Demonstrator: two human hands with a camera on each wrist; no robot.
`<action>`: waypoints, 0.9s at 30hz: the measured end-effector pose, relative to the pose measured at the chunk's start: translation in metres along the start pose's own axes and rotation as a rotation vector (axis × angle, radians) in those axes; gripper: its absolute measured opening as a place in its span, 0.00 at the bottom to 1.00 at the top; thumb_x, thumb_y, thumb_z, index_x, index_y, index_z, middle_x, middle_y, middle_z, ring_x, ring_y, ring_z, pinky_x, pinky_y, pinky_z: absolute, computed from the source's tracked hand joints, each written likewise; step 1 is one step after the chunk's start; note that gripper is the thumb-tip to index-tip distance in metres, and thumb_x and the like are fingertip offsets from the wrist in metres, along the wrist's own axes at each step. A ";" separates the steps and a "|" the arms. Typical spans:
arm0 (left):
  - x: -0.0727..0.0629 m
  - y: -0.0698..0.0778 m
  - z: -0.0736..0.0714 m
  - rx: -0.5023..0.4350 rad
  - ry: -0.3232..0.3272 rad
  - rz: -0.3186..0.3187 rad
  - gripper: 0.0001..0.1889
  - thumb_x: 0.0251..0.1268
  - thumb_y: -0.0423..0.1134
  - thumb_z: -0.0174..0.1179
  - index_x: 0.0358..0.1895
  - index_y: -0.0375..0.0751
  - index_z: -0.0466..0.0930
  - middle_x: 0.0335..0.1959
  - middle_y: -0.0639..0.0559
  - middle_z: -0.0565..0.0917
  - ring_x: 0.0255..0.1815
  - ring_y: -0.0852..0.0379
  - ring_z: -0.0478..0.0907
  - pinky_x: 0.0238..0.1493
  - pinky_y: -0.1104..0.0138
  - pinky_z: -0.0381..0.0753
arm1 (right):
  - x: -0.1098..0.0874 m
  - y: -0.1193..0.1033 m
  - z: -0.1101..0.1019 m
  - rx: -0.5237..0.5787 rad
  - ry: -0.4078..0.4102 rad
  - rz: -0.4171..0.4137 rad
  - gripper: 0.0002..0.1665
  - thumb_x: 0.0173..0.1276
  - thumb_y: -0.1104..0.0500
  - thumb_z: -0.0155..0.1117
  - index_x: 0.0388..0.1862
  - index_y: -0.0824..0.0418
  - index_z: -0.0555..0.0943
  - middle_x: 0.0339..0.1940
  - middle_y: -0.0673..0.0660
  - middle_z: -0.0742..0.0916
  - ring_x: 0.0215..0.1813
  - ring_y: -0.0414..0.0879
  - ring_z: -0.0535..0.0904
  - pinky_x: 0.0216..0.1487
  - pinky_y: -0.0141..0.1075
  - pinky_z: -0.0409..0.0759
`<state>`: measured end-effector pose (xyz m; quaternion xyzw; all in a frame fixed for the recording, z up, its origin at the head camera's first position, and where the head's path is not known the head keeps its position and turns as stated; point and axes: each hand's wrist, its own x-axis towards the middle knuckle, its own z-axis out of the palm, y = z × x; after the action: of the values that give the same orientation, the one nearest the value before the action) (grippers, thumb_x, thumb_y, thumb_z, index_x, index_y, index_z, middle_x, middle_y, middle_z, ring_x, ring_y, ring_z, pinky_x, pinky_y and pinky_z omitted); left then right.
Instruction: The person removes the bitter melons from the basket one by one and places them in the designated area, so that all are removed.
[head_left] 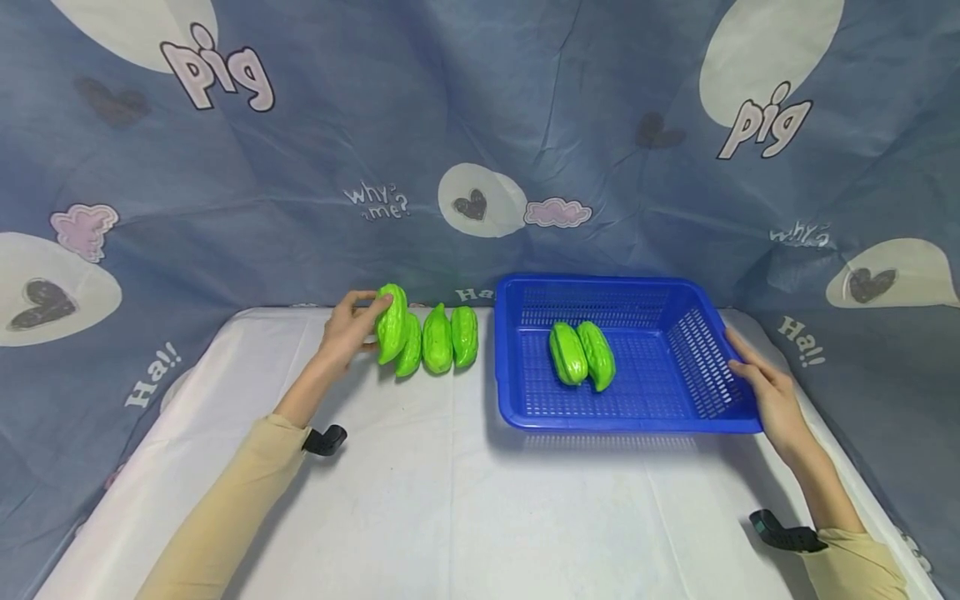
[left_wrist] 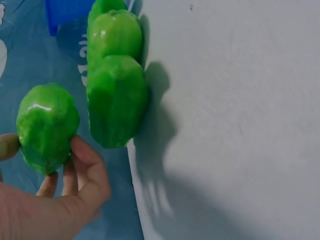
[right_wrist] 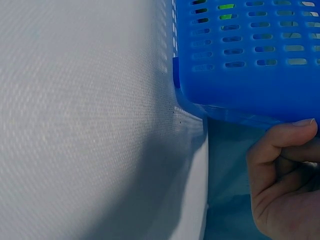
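Observation:
My left hand pinches a bright green, ridged bitter melon between thumb and fingers. In the left wrist view the held bitter melon is apart from the others. Three more stand side by side on the cloth: a left one partly covered by the held one, a middle one and a right one. Two bitter melons, one left and one right, lie together in a blue plastic basket. On the basket's right side, my right hand grips the rim, thumb on top.
A white cloth covers the table. Behind it hangs a blue-grey printed curtain, close to the table's back edge. The basket stands near that edge, right of the row of bitter melons.

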<state>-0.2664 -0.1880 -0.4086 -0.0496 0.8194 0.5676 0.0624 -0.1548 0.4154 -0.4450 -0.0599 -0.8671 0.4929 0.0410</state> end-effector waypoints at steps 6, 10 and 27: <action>0.002 -0.007 -0.003 0.020 0.005 -0.047 0.44 0.80 0.66 0.54 0.87 0.44 0.54 0.79 0.30 0.70 0.73 0.32 0.77 0.69 0.45 0.85 | 0.000 -0.002 0.000 -0.009 0.005 -0.009 0.32 0.90 0.42 0.46 0.87 0.34 0.57 0.88 0.37 0.60 0.78 0.21 0.58 0.60 0.07 0.58; 0.003 -0.010 -0.005 0.033 -0.001 -0.089 0.44 0.81 0.66 0.53 0.87 0.44 0.53 0.79 0.30 0.71 0.73 0.33 0.78 0.68 0.48 0.87 | -0.001 -0.002 0.000 0.001 0.004 -0.008 0.32 0.89 0.43 0.46 0.87 0.34 0.57 0.87 0.34 0.61 0.79 0.21 0.57 0.59 0.06 0.57; 0.007 -0.024 -0.014 0.126 0.039 -0.134 0.42 0.82 0.65 0.51 0.85 0.40 0.57 0.73 0.30 0.74 0.42 0.59 0.82 0.50 0.61 0.93 | -0.001 -0.001 0.001 0.000 0.008 -0.003 0.32 0.89 0.42 0.46 0.87 0.34 0.57 0.87 0.34 0.61 0.79 0.21 0.57 0.62 0.08 0.56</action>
<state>-0.2704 -0.2097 -0.4270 -0.1112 0.8494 0.5084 0.0869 -0.1540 0.4139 -0.4445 -0.0605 -0.8671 0.4924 0.0450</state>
